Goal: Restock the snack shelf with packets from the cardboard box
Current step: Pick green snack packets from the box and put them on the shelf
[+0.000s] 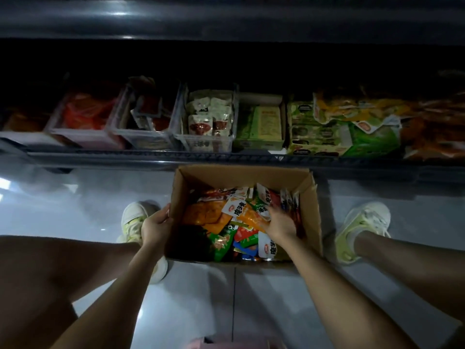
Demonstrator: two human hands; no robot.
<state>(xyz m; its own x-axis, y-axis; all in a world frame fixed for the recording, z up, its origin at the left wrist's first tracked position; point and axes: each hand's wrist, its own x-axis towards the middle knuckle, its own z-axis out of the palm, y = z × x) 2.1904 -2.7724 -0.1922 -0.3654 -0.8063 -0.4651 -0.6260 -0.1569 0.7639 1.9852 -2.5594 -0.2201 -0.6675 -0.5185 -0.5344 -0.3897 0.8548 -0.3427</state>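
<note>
one cardboard box (pixel 312 222); left hand (pixel 156 226) grips wall, right hand (pixel 280 224) among packets (pixel 208 215).

1. One cardboard box (pixel 312 217).
2. A dozen or more packets (pixel 249 217) heaped inside it, overlapping.
3. Two hands: left hand (pixel 156 227), right hand (pixel 280 222).
4. Two pale shoes: left shoe (pixel 133 220), right shoe (pixel 362 227).
5. Three clear bins (pixel 206 144) on the shelf (pixel 176 156); possibly a fourth at the dim far left.
6. Two green cartons (pixel 261 142) right of the bins.
7. Two large bags: a yellow-green bag (pixel 357 117) and an orange bag (pixel 432 127).
</note>
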